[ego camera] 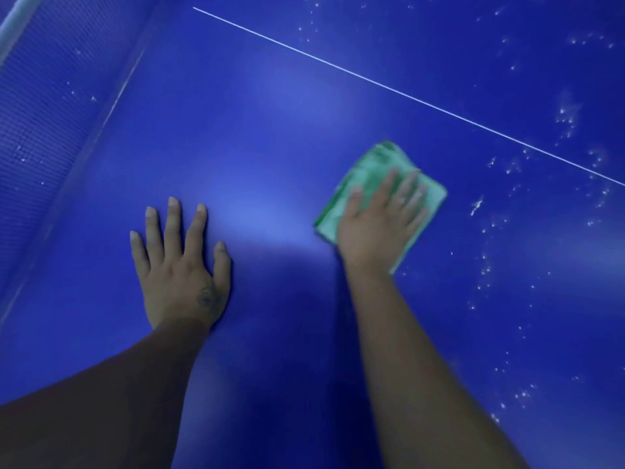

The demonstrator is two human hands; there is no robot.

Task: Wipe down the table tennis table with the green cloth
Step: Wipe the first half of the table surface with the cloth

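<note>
- Left grip: released, fingers spread, flat on blue bench.
- Right grip: released, straight fingers pressing folded green cloth onto bench.
- Net: far left.

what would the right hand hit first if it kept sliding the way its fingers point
Probably just the white line: the right hand, flat on the cloth, points across bare table toward it. The specks lie further right, off that path.
</note>
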